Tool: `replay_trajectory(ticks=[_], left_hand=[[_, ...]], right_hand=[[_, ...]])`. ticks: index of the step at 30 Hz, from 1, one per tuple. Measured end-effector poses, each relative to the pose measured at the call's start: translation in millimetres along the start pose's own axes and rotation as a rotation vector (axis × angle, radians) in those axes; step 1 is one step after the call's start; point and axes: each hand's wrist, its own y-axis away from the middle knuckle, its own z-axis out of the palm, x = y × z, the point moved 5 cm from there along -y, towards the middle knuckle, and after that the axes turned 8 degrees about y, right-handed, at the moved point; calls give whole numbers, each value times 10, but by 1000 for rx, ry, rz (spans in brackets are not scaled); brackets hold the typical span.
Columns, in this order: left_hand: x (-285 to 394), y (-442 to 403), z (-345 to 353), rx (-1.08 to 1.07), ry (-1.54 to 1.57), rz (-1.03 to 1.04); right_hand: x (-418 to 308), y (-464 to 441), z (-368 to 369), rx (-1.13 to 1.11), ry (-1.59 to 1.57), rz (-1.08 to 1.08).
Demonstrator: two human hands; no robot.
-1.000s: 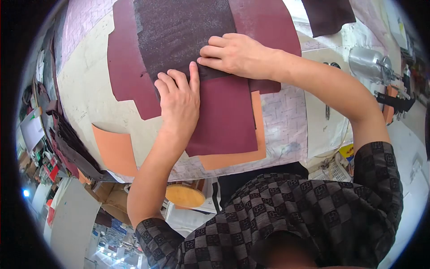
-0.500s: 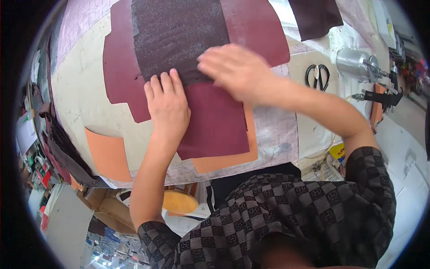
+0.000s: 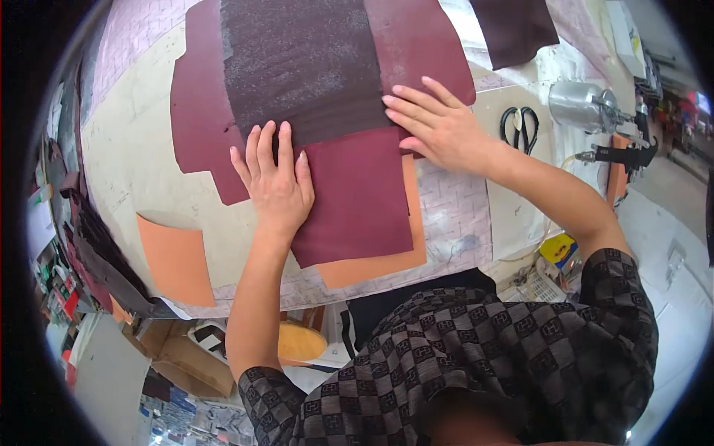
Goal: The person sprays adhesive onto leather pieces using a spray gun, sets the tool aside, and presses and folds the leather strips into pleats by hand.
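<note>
The maroon square lies between the two hands and toward the person, its far edge meeting the near end of a dark brown panel along a nearly straight line. That line runs across from the left hand to just short of the right hand, sloping slightly away from the person toward the right. The panel's long axis runs away from the person, beyond both hands. The left hand is nearer the square, overlapping its left edge with fingertips over the panel's near left corner; the right hand's fingertips reach the panel's right edge. Both hands are open, palms down and fingers spread, gripping nothing.

The square looks smooth, flat and evenly coloured; the panel is mottled with grey, with a plainer, darker band by the join. Whether the square runs under the panel cannot be told.

Maroon side pieces flank the panel, the left one beyond the left hand, the right one partly under the right hand. An orange sheet shows beneath the square, and another orange piece lies on the desk, left of and nearer the person than the left hand. Scissors lie right of the right hand, with a metal cup farther out.
</note>
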Motion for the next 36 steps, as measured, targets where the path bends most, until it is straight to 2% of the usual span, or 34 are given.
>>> replay_trajectory(ticks=[3, 4, 6, 11, 14, 17, 19, 23, 26, 29, 32, 36], left_hand=[[-38, 16, -16, 59, 129, -16], [-34, 12, -21, 62, 118, -22], [-29, 31, -118, 214, 216, -31], [-326, -107, -284, 215, 272, -30], [-473, -250, -314, 195, 302, -12], [-505, -319, -301, 138, 297, 9], [-520, -332, -327, 188, 313, -9], [-600, -420, -391, 127, 288, 14], [-642, -484, -442, 119, 389, -25], [-700, -571, -527, 98, 437, 4], [-805, -653, -528, 48, 502, -79], [-800, -714, -504, 18, 452, 19]], right_hand=[[-23, -244, -293, 274, -163, 146], [-111, -441, -275, 282, -169, 136], [-263, -797, -210, 367, -367, 208], [-468, -1423, 56, 376, -353, 282], [-458, -1493, 158, 265, -273, 273], [-418, -1466, 119, 294, -271, 210], [-424, -1461, 50, 403, -246, 76], [-366, -1472, 70, 346, -355, 100], [-322, -1516, 91, 362, -405, 183], [-293, -1569, 134, 410, -382, 145], [-289, -1603, 176, 432, -399, 118], [-290, -1627, 181, 474, -321, -8]])
